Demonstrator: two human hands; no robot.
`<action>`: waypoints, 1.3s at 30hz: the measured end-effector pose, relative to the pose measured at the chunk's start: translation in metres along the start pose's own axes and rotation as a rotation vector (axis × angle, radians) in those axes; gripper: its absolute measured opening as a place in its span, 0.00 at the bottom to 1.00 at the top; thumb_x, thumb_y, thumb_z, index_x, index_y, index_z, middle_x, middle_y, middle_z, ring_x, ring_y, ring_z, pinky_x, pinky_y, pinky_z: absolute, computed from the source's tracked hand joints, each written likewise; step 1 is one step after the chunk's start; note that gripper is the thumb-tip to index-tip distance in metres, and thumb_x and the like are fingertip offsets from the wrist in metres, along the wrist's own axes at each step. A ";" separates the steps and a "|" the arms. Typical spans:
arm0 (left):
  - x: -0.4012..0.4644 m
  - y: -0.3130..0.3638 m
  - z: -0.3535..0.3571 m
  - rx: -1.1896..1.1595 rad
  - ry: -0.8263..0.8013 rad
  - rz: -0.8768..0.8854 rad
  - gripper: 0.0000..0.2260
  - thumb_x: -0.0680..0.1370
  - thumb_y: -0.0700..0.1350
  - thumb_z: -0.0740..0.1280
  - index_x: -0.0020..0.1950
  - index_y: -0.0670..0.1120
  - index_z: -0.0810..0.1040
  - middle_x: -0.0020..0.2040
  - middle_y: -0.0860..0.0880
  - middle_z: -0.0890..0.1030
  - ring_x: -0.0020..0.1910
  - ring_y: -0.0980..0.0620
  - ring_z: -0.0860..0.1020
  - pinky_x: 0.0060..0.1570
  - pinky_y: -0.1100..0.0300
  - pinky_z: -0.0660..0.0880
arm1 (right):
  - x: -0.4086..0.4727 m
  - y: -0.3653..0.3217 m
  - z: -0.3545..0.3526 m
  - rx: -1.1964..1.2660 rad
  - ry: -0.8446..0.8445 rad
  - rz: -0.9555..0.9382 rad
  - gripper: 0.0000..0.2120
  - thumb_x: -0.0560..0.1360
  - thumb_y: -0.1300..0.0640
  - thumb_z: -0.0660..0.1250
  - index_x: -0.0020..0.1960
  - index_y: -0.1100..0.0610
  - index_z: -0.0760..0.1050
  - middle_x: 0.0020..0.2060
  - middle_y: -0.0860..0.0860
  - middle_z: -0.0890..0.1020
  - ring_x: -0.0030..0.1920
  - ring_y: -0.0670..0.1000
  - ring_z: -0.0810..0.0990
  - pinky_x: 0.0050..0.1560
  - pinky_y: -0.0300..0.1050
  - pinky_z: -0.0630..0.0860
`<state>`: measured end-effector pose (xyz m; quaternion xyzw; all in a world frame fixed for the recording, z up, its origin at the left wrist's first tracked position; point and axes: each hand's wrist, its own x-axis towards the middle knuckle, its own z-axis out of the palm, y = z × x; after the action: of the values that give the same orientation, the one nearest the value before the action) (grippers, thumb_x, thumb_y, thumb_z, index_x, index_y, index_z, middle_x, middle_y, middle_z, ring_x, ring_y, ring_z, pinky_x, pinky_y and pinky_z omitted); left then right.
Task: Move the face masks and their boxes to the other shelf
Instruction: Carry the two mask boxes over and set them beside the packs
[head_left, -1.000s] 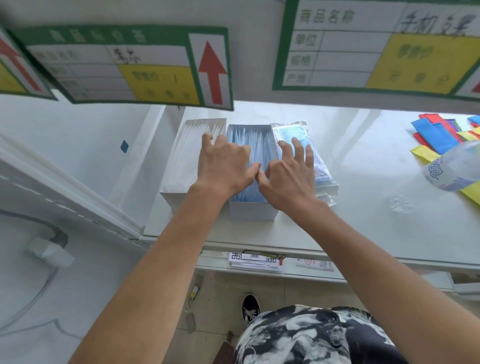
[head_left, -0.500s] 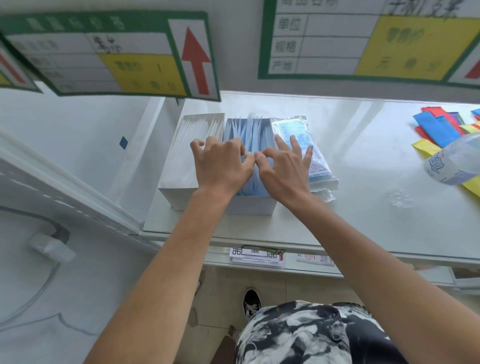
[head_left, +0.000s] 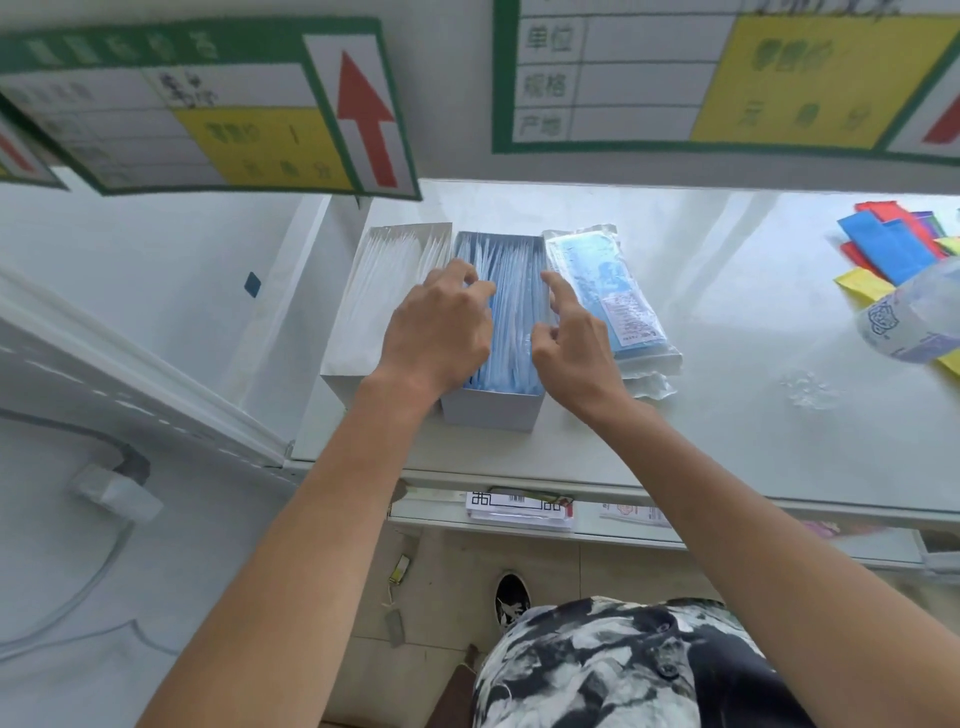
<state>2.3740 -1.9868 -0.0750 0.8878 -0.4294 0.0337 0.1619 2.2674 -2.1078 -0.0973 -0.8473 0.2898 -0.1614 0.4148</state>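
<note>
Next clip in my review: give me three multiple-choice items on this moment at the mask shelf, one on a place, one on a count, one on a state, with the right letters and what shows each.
1. Where does the sealed pack of blue masks lie?
A. Inside the white-mask box
B. On the shelf, right of the blue-mask box
C. On the floor

2. How many open boxes of masks stand on the shelf?
A. One
B. Two
C. Four

3. What is the left hand doing?
A. Hanging at the person's side
B. Gripping the plastic bottle
C. Reaching with curled fingers into the blue-mask box

Answers: 1 B, the pack rests flat beside the blue-mask box. 2 B, the white-mask box and the blue-mask box stand side by side. 3 C, its fingers bend down among the blue masks, with the right hand at the box's other edge; the plastic bottle lies untouched far right.
</note>
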 end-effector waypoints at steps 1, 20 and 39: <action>0.001 0.000 0.000 -0.033 -0.007 -0.001 0.15 0.83 0.43 0.62 0.67 0.45 0.81 0.64 0.48 0.77 0.60 0.46 0.77 0.54 0.48 0.78 | 0.002 -0.002 0.000 -0.005 0.018 0.001 0.32 0.75 0.67 0.58 0.78 0.53 0.64 0.55 0.67 0.82 0.48 0.62 0.82 0.47 0.53 0.76; 0.000 -0.002 -0.001 -0.105 -0.002 -0.041 0.17 0.79 0.38 0.64 0.67 0.46 0.79 0.64 0.45 0.75 0.59 0.43 0.75 0.58 0.48 0.75 | 0.019 -0.021 0.008 -0.516 -0.080 -0.006 0.16 0.81 0.50 0.64 0.42 0.61 0.68 0.46 0.55 0.71 0.40 0.57 0.70 0.40 0.51 0.67; -0.003 -0.005 0.006 -0.078 0.010 -0.007 0.21 0.79 0.38 0.62 0.72 0.49 0.76 0.66 0.45 0.74 0.60 0.43 0.75 0.59 0.47 0.73 | 0.022 -0.022 0.004 -0.397 -0.060 0.072 0.21 0.79 0.43 0.61 0.41 0.58 0.82 0.71 0.57 0.74 0.74 0.63 0.66 0.62 0.54 0.72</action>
<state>2.3753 -1.9840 -0.0826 0.8822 -0.4264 0.0205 0.1987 2.2944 -2.1085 -0.0811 -0.9061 0.3334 -0.0608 0.2534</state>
